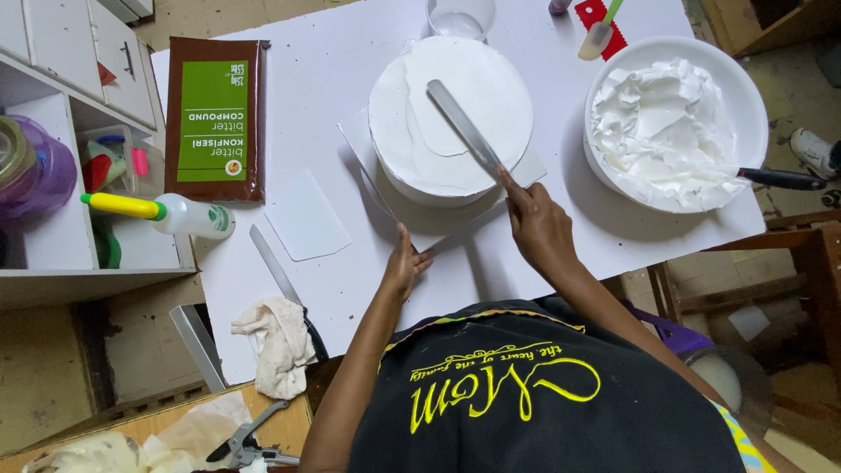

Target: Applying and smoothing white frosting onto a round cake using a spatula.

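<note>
A home baking corner, prob. a small cake workshop, is indicated: white-covered tabletop point(350, 79) w/ a frosted cake point(420, 149), a bowl of whipped icing point(753, 114), a chocolate compound block point(215, 118), scraper point(307, 215) & a squeeze bottle point(162, 213). Cluttered white shelves point(61, 236) are seen beside it.

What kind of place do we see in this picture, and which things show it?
Probably a small home or workshop space used for cake decorating. A round white frosted cake sits on a white table, the right hand holds a long metal spatula on it, and a bowl of white cream stands beside.
</note>
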